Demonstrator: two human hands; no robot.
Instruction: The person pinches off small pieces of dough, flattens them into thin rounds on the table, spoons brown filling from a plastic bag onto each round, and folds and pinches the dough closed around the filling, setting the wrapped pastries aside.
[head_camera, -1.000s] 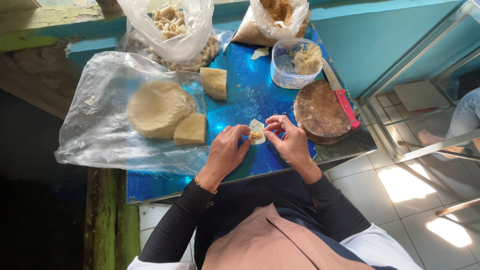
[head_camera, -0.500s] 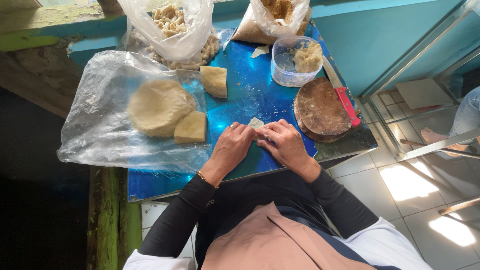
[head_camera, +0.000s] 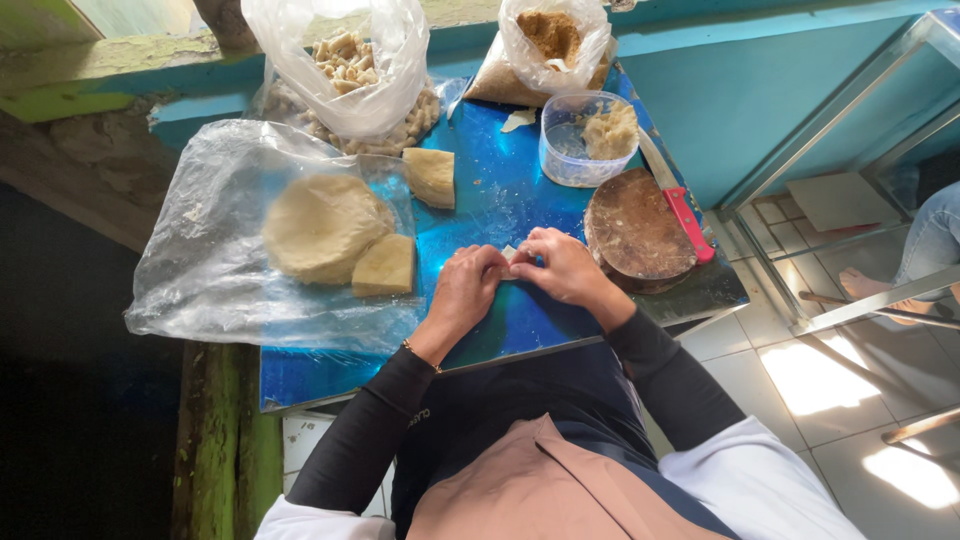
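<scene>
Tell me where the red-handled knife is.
In the head view, the red-handled knife lies right of the hands, on the far edge of the round wooden board, near the clear tub.

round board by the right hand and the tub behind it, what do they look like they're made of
The round board looks like wood: brown, matt, worn and stained on top. The tub looks like clear thin plastic: you see through its wall to the pale lump inside. The small piece pinched between the left hand and right hand looks like pale dough, mostly hidden.
</scene>
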